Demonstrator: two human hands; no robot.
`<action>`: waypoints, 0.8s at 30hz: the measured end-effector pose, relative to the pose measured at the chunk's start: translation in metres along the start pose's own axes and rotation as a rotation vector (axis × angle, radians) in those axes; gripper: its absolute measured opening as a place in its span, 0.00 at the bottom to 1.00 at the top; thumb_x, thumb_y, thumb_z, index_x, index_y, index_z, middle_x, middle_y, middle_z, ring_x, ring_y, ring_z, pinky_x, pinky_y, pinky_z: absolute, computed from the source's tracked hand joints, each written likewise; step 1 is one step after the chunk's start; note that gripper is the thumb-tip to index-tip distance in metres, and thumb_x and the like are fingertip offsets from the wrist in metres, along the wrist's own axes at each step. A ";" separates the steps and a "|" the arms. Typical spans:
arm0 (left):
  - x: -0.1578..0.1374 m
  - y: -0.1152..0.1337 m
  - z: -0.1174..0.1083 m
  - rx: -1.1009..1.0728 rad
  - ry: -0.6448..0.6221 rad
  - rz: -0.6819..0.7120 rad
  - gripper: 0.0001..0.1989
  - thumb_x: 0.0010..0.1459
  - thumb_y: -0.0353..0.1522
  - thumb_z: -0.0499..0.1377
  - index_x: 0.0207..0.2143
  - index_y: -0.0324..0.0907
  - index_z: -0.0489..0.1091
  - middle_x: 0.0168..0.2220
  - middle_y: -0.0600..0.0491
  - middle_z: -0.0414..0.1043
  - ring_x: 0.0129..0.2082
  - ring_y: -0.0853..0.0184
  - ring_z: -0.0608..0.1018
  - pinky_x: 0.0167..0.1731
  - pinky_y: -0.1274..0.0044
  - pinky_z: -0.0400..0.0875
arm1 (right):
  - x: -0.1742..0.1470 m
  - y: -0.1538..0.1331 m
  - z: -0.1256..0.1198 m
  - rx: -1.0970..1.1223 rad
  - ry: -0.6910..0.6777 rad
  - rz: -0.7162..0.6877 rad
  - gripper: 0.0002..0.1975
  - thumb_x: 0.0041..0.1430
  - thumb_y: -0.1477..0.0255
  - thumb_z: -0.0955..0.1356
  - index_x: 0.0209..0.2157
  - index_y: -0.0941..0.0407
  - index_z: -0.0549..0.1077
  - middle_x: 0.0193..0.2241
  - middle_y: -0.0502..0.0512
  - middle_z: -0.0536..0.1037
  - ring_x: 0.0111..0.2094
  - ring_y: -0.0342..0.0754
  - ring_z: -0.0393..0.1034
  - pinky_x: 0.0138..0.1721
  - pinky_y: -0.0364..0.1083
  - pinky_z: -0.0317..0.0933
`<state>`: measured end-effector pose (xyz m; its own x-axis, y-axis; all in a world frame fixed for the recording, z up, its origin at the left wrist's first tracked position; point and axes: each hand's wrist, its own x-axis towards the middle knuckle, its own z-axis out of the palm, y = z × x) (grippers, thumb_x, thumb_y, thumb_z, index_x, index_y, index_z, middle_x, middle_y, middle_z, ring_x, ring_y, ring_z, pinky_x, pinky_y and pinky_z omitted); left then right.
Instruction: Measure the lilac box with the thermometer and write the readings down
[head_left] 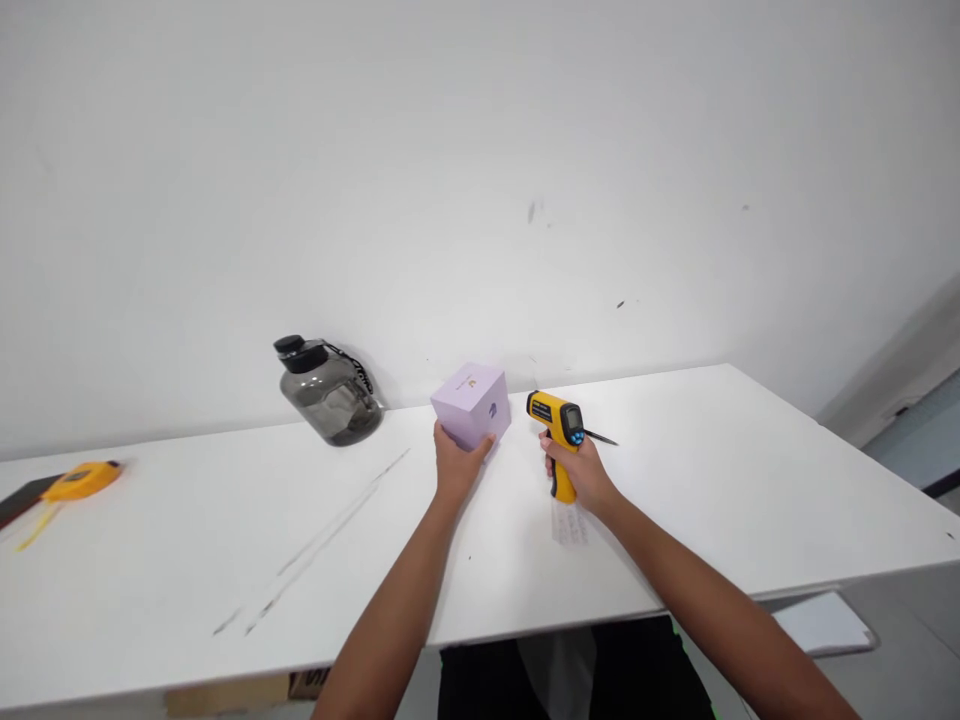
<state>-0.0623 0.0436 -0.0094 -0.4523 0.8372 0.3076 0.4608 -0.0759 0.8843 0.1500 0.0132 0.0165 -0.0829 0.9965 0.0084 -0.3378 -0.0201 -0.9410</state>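
Note:
A lilac box (471,396) stands near the wall, and my left hand (459,462) is closed around its lower near part, thumb on the right-hand face. To its right, my right hand (587,474) grips the handle of a yellow and black infrared thermometer (555,412). The thermometer is upright, its small screen and blue buttons facing me and its nose toward the wall. Below the handle lies a slip of paper (568,524) with writing too small to read. A dark pen (601,438) shows partly behind the thermometer.
A grey see-through water bottle (330,400) with a black lid and strap is left of the box. Farther left, a yellow tape measure (81,481) lies by a dark flat object (27,498). The white table (225,560) meets the wall; white sheets (823,624) show below its right front edge.

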 end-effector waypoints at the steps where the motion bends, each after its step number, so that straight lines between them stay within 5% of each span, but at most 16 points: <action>1: 0.000 -0.001 0.000 -0.027 -0.038 -0.041 0.46 0.42 0.43 0.71 0.58 0.43 0.50 0.58 0.40 0.59 0.59 0.53 0.67 0.56 0.60 0.65 | 0.000 0.002 0.000 -0.014 0.019 -0.013 0.23 0.47 0.61 0.76 0.39 0.55 0.66 0.34 0.49 0.74 0.22 0.39 0.65 0.24 0.44 0.64; 8: -0.016 0.014 -0.002 -0.114 -0.176 -0.062 0.39 0.43 0.45 0.70 0.52 0.44 0.55 0.53 0.45 0.65 0.52 0.58 0.72 0.50 0.64 0.70 | -0.004 0.011 0.002 -0.154 -0.010 -0.089 0.28 0.50 0.62 0.74 0.48 0.51 0.59 0.44 0.53 0.75 0.28 0.41 0.68 0.27 0.45 0.65; 24: -0.024 0.019 0.002 -0.195 -0.243 -0.085 0.38 0.45 0.44 0.69 0.52 0.42 0.54 0.53 0.42 0.66 0.51 0.58 0.74 0.50 0.64 0.71 | -0.010 0.007 0.004 -0.119 -0.169 -0.066 0.33 0.51 0.64 0.74 0.54 0.50 0.57 0.39 0.51 0.74 0.29 0.42 0.66 0.29 0.45 0.64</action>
<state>-0.0415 0.0233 -0.0010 -0.2760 0.9481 0.1579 0.2633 -0.0834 0.9611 0.1443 0.0024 0.0110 -0.2236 0.9674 0.1189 -0.2356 0.0647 -0.9697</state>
